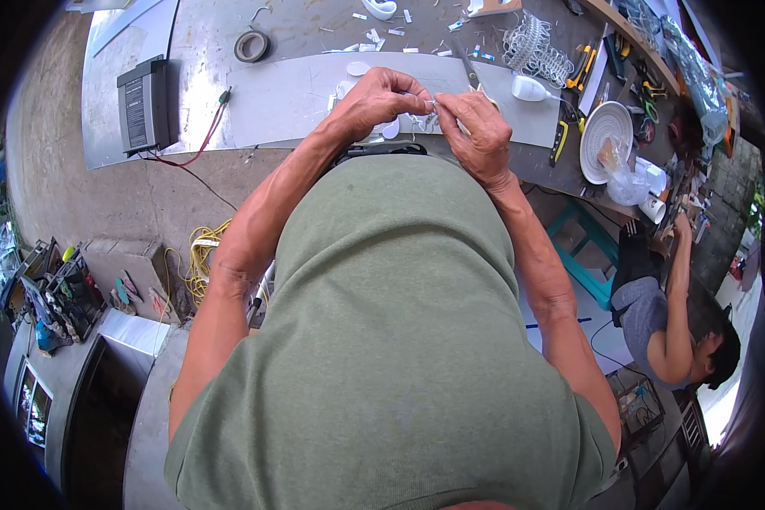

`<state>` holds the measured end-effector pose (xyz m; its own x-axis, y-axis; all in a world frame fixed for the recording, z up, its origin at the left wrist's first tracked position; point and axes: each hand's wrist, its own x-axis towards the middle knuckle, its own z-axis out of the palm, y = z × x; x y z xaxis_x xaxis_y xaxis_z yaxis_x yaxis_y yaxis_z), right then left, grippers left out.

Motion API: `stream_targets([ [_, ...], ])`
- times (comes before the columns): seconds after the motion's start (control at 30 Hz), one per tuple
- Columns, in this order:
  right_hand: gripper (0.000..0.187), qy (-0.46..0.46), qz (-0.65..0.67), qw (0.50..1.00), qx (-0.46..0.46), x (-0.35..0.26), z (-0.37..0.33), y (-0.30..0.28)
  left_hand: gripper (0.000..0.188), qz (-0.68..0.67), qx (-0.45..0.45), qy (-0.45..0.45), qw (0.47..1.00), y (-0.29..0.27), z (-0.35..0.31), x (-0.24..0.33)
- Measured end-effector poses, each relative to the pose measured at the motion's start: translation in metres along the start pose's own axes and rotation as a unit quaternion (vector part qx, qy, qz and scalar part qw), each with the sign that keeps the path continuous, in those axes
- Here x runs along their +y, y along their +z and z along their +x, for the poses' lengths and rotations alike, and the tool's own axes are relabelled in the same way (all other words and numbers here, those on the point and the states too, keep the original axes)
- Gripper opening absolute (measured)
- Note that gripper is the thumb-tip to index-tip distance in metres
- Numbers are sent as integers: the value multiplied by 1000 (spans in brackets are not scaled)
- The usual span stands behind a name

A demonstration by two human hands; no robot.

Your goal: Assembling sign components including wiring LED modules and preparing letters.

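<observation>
I've got both hands up at the near side of the desk (197,55), over the grey board (272,100). Left grip (382,99): thumb and index pinched nearly together on one side of a small pale piece (432,104). Right grip (479,129): fingertips closed in on that piece from the other side. Piece sits between the two sets of fingertips, just above the board; too small for me to say what it is. Loose white parts (418,123) lie just below it, partly hidden by the hands.

Far from the hands, white bits (372,36) are scattered on the desk. Metal tool (462,59) lies just beyond the right grip. To its right, white bottle (529,88), with a tangled white coil (537,53) farther off. More right: yellow cutter (583,70), second cutter (558,143) nearer, then round tray (599,127) with a plastic bag (627,185) over its near edge.

Far left I see a tape roll (252,47) and a black box (143,110), red lead (206,143) running off it. Green stool (599,285) stands below the desk, right; a co-worker (646,319) is beside it. Yellow cable (201,255) lies coiled at left.
</observation>
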<state>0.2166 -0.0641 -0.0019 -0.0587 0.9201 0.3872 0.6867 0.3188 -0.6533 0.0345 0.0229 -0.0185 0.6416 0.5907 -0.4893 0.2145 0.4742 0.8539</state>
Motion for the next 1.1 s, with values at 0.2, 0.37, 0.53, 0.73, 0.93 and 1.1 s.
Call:
stream_targets([
  [0.2, 21, 55, 31, 998, -13, -4, 0, -2, 17, -14, -7, -13, 1000, 0, -1, 3],
  [0.37, 15, 162, 89, 981, -64, -8, 3, -4, 21, 31, -7, 6, 999, -2, -1, 2],
  [0.53, 14, 211, 78, 964, -145, 1, 5, -7, 25, 209, 3, 68, 976, 0, -2, 10],
  [0.73, 25, 369, 199, 882, -217, 14, 5, -12, 22, 241, 36, 178, 953, 4, 1, 2],
  [0.93, 28, 385, 185, 881, -204, 10, 7, -13, 22, 227, 37, 174, 958, 3, 0, 3],
  [1.1, 30, 397, 192, 876, -195, 10, 6, -13, 22, 208, 32, 146, 967, 4, 0, 4],
])
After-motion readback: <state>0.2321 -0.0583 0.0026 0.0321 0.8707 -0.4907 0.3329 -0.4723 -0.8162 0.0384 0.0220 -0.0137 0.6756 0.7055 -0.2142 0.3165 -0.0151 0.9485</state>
